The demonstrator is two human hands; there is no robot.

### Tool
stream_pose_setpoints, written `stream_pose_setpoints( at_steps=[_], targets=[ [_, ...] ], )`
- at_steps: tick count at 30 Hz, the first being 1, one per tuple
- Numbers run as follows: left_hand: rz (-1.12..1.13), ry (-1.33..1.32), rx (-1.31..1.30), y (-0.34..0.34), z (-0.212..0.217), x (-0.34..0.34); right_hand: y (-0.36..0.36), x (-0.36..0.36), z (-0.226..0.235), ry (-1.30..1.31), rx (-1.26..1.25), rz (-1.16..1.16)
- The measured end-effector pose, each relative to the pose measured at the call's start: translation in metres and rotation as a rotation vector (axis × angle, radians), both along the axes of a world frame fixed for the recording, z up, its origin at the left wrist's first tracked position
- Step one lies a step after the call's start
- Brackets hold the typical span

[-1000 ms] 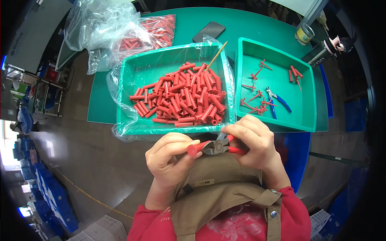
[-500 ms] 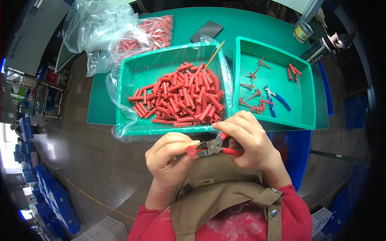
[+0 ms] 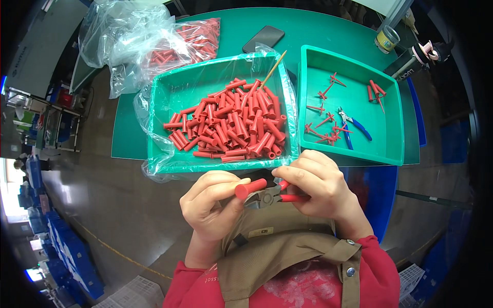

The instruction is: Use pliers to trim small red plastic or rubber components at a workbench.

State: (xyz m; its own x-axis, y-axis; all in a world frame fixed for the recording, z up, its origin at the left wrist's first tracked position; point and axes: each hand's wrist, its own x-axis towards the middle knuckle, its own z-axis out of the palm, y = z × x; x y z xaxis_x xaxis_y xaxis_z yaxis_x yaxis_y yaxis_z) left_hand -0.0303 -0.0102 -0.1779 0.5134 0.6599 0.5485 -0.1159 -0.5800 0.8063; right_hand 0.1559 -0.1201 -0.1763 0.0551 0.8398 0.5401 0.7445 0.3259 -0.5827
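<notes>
Between the thumb and fingers of my left hand (image 3: 213, 203) is a red flanged plastic tube (image 3: 250, 188), its wide round end facing me. My right hand (image 3: 321, 187) grips the red handles of a pair of cutting pliers (image 3: 267, 197). The pliers' metal head lies against or just below the tube; I cannot tell whether the jaws touch it. Beyond my hands, a green tray (image 3: 179, 168) lined with clear plastic holds a heap of similar red tubes (image 3: 226, 120), and a thin wooden stick (image 3: 273, 69) leans out of it.
A second green tray (image 3: 375, 151) at the right holds blue-handled nippers (image 3: 354, 126), thin red branched scraps (image 3: 326, 119) and several red pieces (image 3: 376, 91). Behind are a dark phone (image 3: 263, 39), a plastic bag of red parts (image 3: 200, 41), a jar (image 3: 386, 39) and a dark bottle (image 3: 411, 60).
The red tube has turned from nearly end-on, so its side now shows. The pliers have shifted slightly down and sit lower beside it. Both hands have moved a little.
</notes>
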Motion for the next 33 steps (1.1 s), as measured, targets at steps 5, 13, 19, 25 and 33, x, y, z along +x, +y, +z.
stream_pose_setpoints(
  at_steps=[5, 13, 19, 25, 33],
  targets=[
    [-0.042, -0.035, -0.041, -0.001, -0.001, 0.000, 0.002, -0.001, 0.003, 0.109, -0.014, 0.005],
    [-0.071, -0.053, -0.090, -0.002, -0.004, 0.001, 0.001, 0.003, 0.006, 0.116, -0.097, 0.025],
    [-0.074, -0.060, -0.071, -0.003, -0.006, 0.001, 0.000, 0.002, 0.006, 0.072, -0.128, 0.035],
    [-0.057, -0.025, -0.074, -0.004, -0.003, -0.001, -0.002, 0.001, 0.010, 0.102, -0.140, 0.033],
    [-0.048, 0.004, -0.010, -0.004, 0.000, -0.003, -0.005, 0.005, 0.009, 0.049, -0.086, 0.013]
  ],
)
